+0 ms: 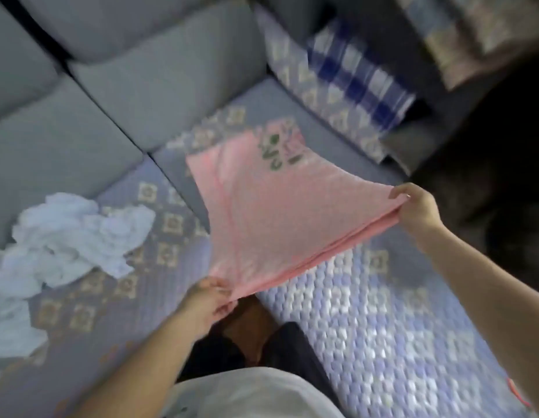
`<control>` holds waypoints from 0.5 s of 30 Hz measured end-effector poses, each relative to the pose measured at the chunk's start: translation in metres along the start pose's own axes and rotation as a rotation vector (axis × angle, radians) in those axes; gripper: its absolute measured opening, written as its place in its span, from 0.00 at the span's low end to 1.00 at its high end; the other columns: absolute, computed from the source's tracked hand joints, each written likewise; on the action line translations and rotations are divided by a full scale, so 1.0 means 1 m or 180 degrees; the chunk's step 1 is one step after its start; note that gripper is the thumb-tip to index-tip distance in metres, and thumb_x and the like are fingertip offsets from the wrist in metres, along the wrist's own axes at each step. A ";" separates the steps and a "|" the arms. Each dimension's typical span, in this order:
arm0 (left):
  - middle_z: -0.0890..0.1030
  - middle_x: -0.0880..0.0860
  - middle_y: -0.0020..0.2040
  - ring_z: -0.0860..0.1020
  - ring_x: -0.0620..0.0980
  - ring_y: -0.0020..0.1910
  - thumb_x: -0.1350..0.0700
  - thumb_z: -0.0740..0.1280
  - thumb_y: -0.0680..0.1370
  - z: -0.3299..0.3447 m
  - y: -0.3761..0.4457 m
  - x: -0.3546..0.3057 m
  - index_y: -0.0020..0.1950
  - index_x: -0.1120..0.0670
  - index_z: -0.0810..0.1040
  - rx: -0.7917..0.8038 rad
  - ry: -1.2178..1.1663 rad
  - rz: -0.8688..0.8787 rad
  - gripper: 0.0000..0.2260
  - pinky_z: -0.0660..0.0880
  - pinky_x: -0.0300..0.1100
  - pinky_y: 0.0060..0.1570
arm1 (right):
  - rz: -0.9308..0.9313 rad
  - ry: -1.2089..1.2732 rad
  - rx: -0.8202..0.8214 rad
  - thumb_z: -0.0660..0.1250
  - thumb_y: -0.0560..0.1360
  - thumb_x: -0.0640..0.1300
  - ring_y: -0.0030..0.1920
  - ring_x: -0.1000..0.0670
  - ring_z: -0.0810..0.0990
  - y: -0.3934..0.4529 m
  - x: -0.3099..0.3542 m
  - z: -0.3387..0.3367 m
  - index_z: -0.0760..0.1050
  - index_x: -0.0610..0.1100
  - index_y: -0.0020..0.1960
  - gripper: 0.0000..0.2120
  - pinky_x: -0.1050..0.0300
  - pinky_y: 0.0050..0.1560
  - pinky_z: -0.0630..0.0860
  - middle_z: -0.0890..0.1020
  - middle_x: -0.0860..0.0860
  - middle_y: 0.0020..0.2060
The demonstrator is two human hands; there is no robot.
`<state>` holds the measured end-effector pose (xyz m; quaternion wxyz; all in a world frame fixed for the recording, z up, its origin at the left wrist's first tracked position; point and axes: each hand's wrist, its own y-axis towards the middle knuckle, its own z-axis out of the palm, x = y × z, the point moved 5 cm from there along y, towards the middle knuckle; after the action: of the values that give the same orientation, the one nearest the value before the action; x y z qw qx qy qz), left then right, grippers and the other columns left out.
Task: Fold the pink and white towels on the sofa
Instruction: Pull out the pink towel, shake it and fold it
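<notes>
A pink towel (271, 212) with a green and pink flower print near its far end is stretched over the sofa seat, doubled in layers along the near edge. My left hand (209, 300) pinches its near left corner. My right hand (414, 208) grips the near right corner, holding the layered edge up off the seat. The far end of the towel lies on the seat. A crumpled white towel (72, 233) lies in a heap on the seat to the left, apart from both hands.
The sofa seat wears a blue patterned cover (367, 312). Grey back cushions (141, 70) stand behind. A blue and white checked cloth (358, 76) lies over the armrest at the upper right. My legs and the dark floor (250, 339) are below the seat edge.
</notes>
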<state>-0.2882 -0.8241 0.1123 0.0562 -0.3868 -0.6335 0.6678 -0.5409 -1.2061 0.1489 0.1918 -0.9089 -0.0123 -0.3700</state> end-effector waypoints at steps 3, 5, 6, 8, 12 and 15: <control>0.78 0.58 0.41 0.75 0.51 0.34 0.73 0.62 0.79 0.042 0.032 0.102 0.44 0.59 0.77 -0.0037 0.0565 -0.0665 0.11 0.76 0.39 0.28 | 0.0593 -0.0516 0.0082 0.61 0.71 0.25 0.44 0.46 0.76 0.011 -0.100 0.025 0.80 0.45 0.45 0.18 0.61 0.35 0.69 0.78 0.45 0.46; 0.76 0.58 0.36 0.76 0.49 0.27 0.74 0.62 0.78 0.065 0.050 0.140 0.43 0.62 0.78 0.0195 0.1136 -0.0795 0.11 0.72 0.37 0.24 | 0.1041 -0.0545 -0.0225 0.63 0.71 0.26 0.48 0.48 0.77 0.016 -0.148 0.026 0.81 0.46 0.45 0.18 0.62 0.42 0.69 0.80 0.47 0.48; 0.75 0.58 0.34 0.76 0.49 0.27 0.74 0.61 0.77 0.077 0.062 0.151 0.45 0.62 0.79 0.0418 0.1496 -0.0702 0.10 0.72 0.37 0.24 | 0.1171 -0.0504 -0.0425 0.61 0.70 0.26 0.48 0.50 0.77 0.017 -0.163 0.023 0.82 0.47 0.44 0.19 0.65 0.42 0.69 0.80 0.48 0.47; 0.77 0.55 0.34 0.76 0.50 0.31 0.71 0.63 0.77 0.093 0.067 0.169 0.49 0.57 0.80 0.0996 0.2210 -0.0687 0.11 0.72 0.37 0.28 | 0.1222 -0.0533 -0.0490 0.61 0.69 0.26 0.47 0.51 0.77 0.020 -0.191 0.021 0.83 0.46 0.44 0.18 0.74 0.35 0.67 0.81 0.49 0.45; 0.79 0.50 0.39 0.76 0.47 0.34 0.57 0.68 0.78 0.073 0.094 0.185 0.53 0.48 0.81 0.1357 0.3311 -0.0811 0.06 0.72 0.36 0.34 | 0.1324 -0.0679 -0.0306 0.65 0.72 0.28 0.56 0.44 0.81 0.038 -0.232 0.027 0.84 0.41 0.55 0.17 0.64 0.55 0.73 0.84 0.42 0.54; 0.80 0.50 0.37 0.79 0.51 0.39 0.56 0.67 0.78 0.036 0.139 0.163 0.52 0.51 0.82 0.0870 0.3938 -0.0472 0.05 0.73 0.40 0.38 | 0.1871 -0.0601 -0.0110 0.68 0.76 0.35 0.66 0.38 0.76 0.026 -0.267 0.061 0.77 0.37 0.66 0.18 0.49 0.69 0.71 0.78 0.36 0.63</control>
<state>-0.3650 -0.7873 -0.0873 0.5066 -0.6453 -0.4181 0.3900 -0.6896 -1.1765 -0.0806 0.2731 -0.9070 0.2397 -0.2128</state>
